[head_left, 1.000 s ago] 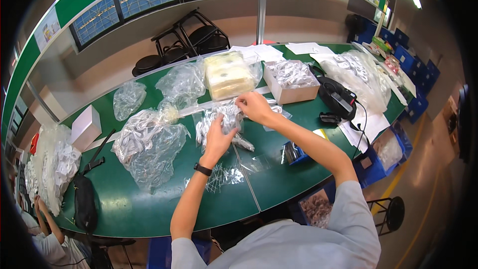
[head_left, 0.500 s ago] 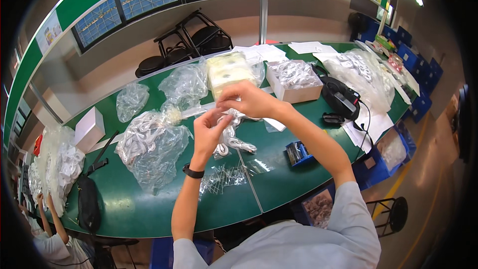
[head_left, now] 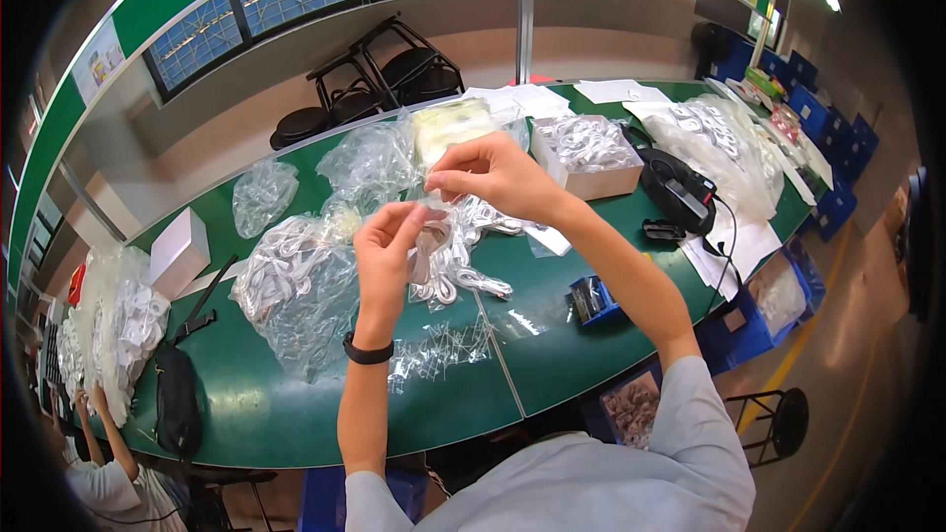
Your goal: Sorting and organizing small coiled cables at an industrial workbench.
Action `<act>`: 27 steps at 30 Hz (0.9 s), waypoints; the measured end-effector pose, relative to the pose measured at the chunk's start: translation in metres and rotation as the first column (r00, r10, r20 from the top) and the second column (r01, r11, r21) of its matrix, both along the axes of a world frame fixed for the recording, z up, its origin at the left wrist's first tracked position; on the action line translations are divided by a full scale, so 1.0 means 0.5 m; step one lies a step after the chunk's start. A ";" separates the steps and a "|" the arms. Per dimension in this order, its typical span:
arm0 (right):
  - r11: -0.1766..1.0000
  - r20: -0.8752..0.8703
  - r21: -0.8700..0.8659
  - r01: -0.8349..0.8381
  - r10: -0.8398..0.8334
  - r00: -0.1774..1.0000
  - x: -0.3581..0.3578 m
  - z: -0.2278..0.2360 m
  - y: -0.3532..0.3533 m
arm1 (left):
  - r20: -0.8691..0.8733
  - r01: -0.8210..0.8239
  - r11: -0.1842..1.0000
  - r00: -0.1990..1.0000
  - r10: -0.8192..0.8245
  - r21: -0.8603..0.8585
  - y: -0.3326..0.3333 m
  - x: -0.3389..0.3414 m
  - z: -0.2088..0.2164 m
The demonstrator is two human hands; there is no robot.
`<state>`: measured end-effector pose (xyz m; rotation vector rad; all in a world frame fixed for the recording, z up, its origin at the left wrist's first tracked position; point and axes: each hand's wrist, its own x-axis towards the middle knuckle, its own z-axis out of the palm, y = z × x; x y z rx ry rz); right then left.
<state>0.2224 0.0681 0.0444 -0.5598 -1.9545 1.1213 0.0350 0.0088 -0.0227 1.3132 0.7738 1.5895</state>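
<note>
My left hand [head_left: 386,241] is raised over the middle of the green table, thumb and fingertips pinched together. Just above and to its right, my right hand [head_left: 498,175] is also in a pinch, fingers pointing left. What lies between the fingertips is too small and pale to make out. Beneath both hands are bundled white cables [head_left: 455,278], partly hidden by the left hand. Short thin shiny strips [head_left: 439,355] lie scattered nearer to me, right of my left wrist.
Left are a clear bag of white cables [head_left: 286,271] and a white box [head_left: 179,254]. Behind my hands sits a yellowish stack [head_left: 448,130]. Rightward are an open carton of cables [head_left: 591,172], a black strapped device [head_left: 675,192] and a small blue tray [head_left: 594,300]. A co-worker's arms [head_left: 110,429] show far left.
My left hand has moved slightly left and down, and my right hand slightly right, so the fingertips are a little farther apart. More of the white cables shows between them.
</note>
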 end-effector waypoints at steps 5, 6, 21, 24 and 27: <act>0.999 -0.173 0.028 0.041 -0.035 0.984 -0.001 0.027 -0.020 | 0.251 0.224 0.969 0.949 -0.192 -0.103 -0.009 -0.027 -0.003; 0.999 -0.172 0.030 0.042 -0.036 0.984 -0.005 0.029 -0.025 | 0.345 0.343 0.932 0.894 -0.284 -0.120 -0.010 -0.029 -0.004; 0.815 0.092 0.558 0.156 -0.248 0.964 -0.025 0.061 -0.097 | -0.104 0.184 0.948 0.981 -0.162 0.260 -0.031 0.026 -0.008; 0.771 0.098 0.600 0.215 -0.337 0.936 -0.022 0.058 -0.100 | -0.148 0.076 0.970 0.988 -0.042 0.233 -0.038 0.045 0.013; 0.741 0.082 0.633 0.226 -0.354 0.932 -0.023 0.060 -0.098 | 0.036 -0.029 0.975 0.999 0.021 0.218 -0.034 0.039 0.005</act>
